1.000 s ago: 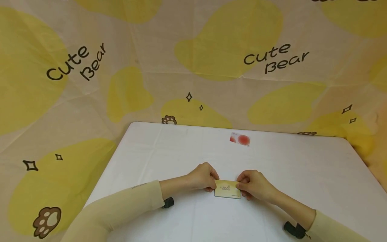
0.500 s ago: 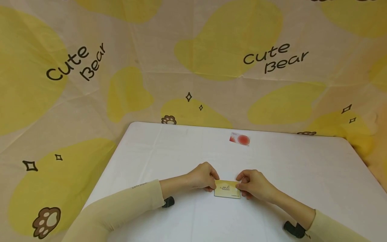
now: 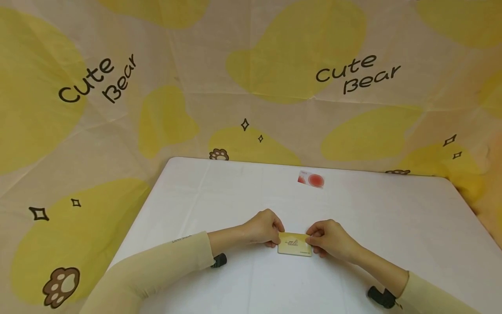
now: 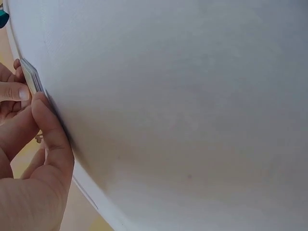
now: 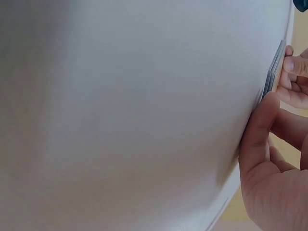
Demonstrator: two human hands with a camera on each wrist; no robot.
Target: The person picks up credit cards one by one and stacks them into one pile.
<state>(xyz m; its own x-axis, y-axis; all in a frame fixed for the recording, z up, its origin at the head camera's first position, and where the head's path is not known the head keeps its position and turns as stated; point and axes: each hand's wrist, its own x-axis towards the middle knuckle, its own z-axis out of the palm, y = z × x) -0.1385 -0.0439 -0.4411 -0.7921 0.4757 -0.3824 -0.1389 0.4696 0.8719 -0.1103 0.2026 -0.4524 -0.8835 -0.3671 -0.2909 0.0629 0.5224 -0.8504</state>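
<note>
A small stack of cards with a yellow top face lies at the middle of the white table, its long side running left to right. My left hand pinches its left end between thumb and fingers. At the right end my right hand pinches it the same way. Several thin layers show along the edge of the stack in the left wrist view. The right wrist view shows the layered stack too, close over the tabletop. The undersides of the cards are hidden.
Farther back on the white table lies a single white card with red circles. A yellow and beige cloth printed with "Cute Bear" hangs behind the table. Dark wrist cameras sit below both forearms.
Both hands keep their hold on the stack, which stays in the same spot. The head view has shifted very slightly.
</note>
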